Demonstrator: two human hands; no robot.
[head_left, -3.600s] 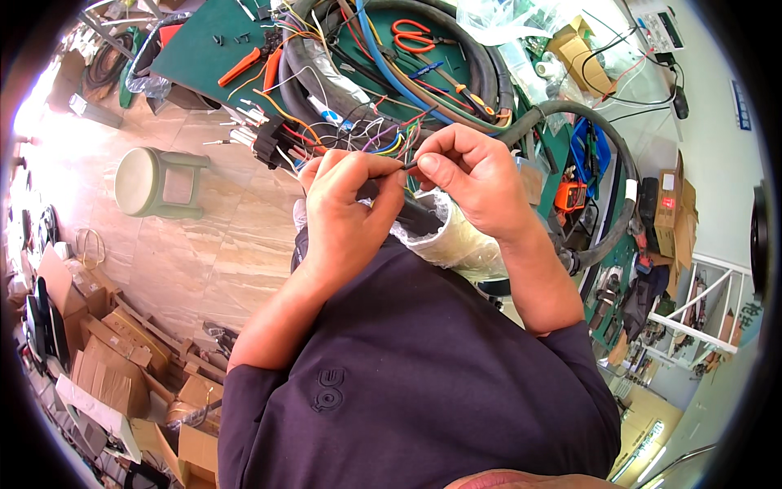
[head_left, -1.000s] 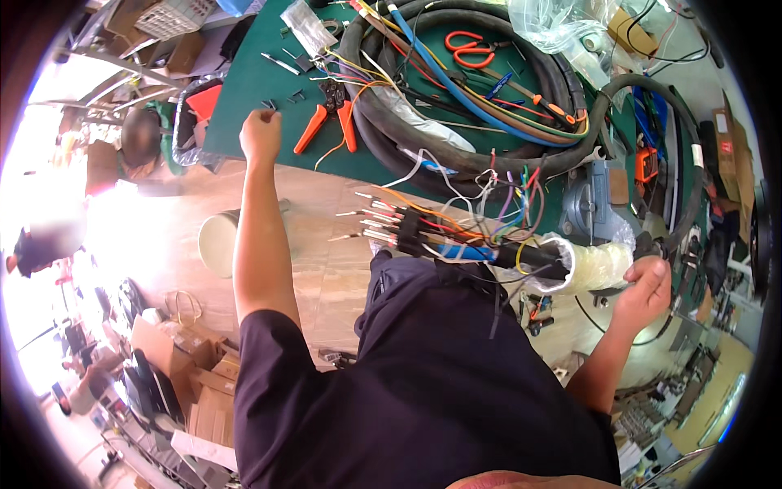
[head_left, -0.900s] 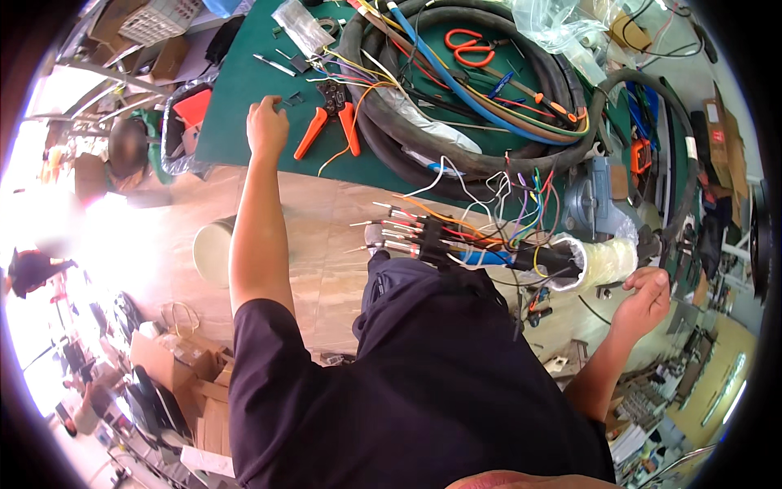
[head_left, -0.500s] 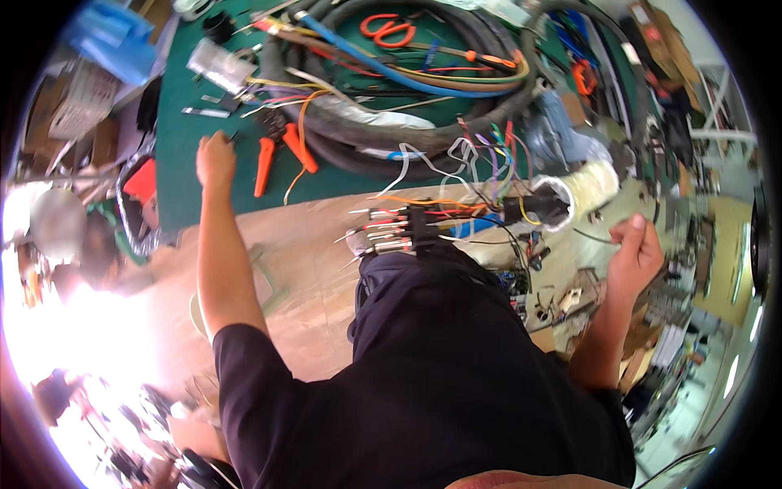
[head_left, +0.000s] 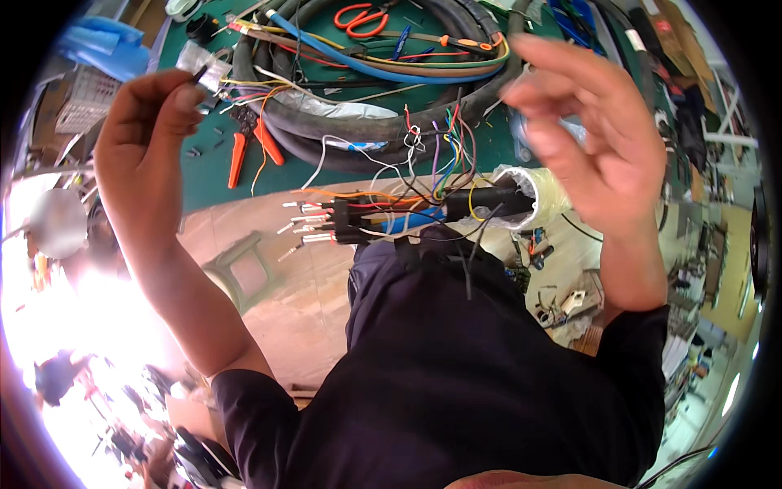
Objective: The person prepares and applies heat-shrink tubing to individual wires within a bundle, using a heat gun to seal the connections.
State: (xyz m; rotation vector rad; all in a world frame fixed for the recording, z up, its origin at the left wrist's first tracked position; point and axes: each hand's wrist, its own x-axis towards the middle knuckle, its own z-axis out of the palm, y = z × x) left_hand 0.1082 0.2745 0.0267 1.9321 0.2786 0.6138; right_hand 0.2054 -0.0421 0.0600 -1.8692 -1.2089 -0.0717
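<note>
My left hand [head_left: 155, 130] is raised at the left, its thumb and fingers pinched on a short black piece [head_left: 199, 74]. My right hand [head_left: 590, 134] is lifted at the right, slightly blurred, with its fingers curved and apart and nothing visible in them. Between my hands, above my lap, lies a cable end with a black connector block [head_left: 352, 222] and bare metal pins [head_left: 301, 218] pointing left. Loose thin wires [head_left: 444, 159] in several colours fan upward from the cable. Its black sheath [head_left: 481, 202] runs into a white-wrapped tube [head_left: 521, 183]. A black wire [head_left: 470, 269] droops over my lap.
A thick black cable coil [head_left: 326, 147] covers much of the green table [head_left: 208, 175]. Orange-handled pliers [head_left: 248, 151], red-handled scissors [head_left: 361, 20] and a clear plastic bag [head_left: 199, 61] lie about it. A stool [head_left: 244, 273] stands on the floor at left.
My left hand has risen from the table with the short black piece. My right hand has moved up from the lower right, and its fingers have spread. The view has shifted slightly.
</note>
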